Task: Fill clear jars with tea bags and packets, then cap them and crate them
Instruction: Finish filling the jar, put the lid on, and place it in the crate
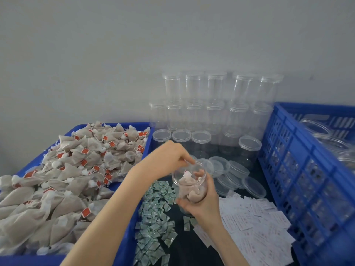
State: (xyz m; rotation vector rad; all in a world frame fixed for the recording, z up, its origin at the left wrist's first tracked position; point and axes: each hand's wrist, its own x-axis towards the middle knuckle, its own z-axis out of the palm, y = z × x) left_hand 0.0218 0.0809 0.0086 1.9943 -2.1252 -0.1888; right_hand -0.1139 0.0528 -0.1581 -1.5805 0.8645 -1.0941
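Observation:
My right hand [203, 204] grips a clear jar [190, 184] from below and the side, holding it tilted above the dark table. Several pale tea bags lie inside the jar. My left hand [169, 158] hovers over the jar's open mouth with its fingertips dipping just inside the rim; whether they still pinch a tea bag I cannot tell. A blue bin [132, 217] on the left is heaped with tea bags [63, 179] carrying red tags.
Small green packets [153, 223] and white packets [255, 221] are spread on the table. Loose clear lids [236, 175] lie behind the jar. Capped empty jars [209, 104] are stacked against the wall. A blue crate [299, 169] with jars stands at the right.

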